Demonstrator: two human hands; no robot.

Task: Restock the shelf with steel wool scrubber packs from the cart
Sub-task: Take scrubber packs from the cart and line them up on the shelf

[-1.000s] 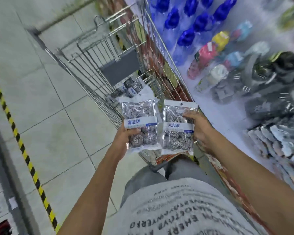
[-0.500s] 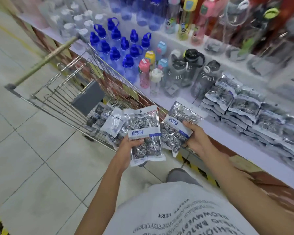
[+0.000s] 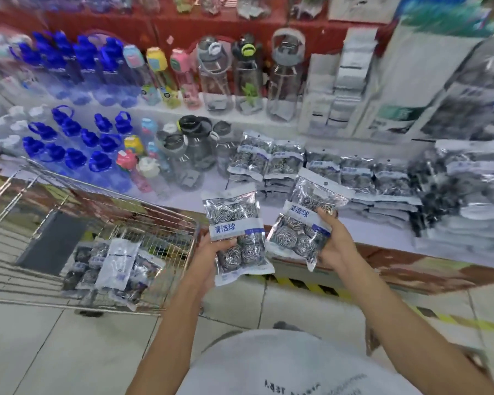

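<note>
While each hand grips a pack of steel wool, both packs hang in the air in front of the shelf, neither one touching it.

Left pack (image 3: 236,233): upright, label facing the camera, above the floor between the cart and the shelf edge.
Left hand (image 3: 211,256): curled round the lower left side of that pack, thumb across the front under the blue-lettered label.
Right pack (image 3: 304,216): tilted with its top leaning right, over the front edge of the shelf, just beside the left pack but apart from it.
Right hand (image 3: 335,242): grips the pack from the right, thumb pressed on its front, fingers behind it.
Shelf (image 3: 200,196): white, low, with a red and patterned front.
Stacked packs (image 3: 322,172): more of the same packs lying in rows and piles on the shelf, beyond the right pack and off to the right.
Cart (image 3: 120,212): wire, to the left, against the shelf front.
Packs in cart (image 3: 114,265): several lying flat on its floor.
Blue-capped bottles (image 3: 77,143): crowded on the shelf's left part.
Dark bottles (image 3: 193,146): between the blue caps and the stacked packs.
Floor (image 3: 54,343): pale tiles, with yellow and black striped tape along the shelf base.
</note>
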